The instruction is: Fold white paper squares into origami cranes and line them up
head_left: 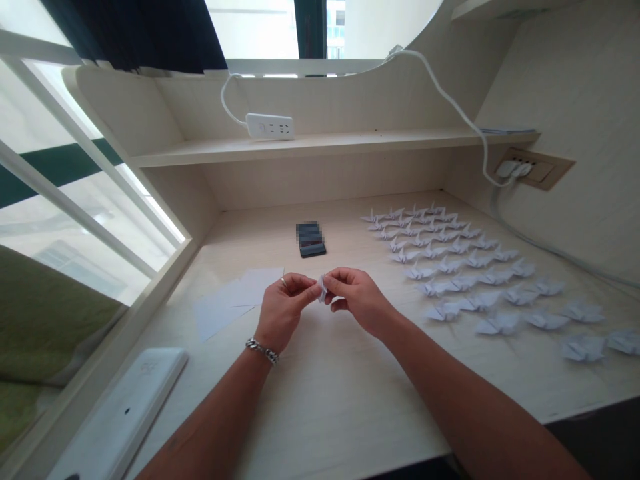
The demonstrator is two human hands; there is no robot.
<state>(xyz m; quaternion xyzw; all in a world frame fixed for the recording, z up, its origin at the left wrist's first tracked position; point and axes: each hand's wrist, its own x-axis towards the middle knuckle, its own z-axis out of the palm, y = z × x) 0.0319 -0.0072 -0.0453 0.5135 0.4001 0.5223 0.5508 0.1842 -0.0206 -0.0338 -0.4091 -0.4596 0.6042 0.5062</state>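
Observation:
Between my two hands is a small piece of folded white paper, held up over the middle of the desk. My left hand, with a ring and a chain bracelet, pinches its left side. The fingers of my right hand are closed on its right side. Fingertips cover much of the paper, so its full shape is hidden. Flat white paper sheets lie overlapping just left of my left hand. Rows of several folded white paper cranes stand to the right of my right hand.
A dark phone-like object, partly blurred out, lies beyond my hands. At the front left is a long white device. A power strip sits on the shelf; its white cable runs to the wall socket at right.

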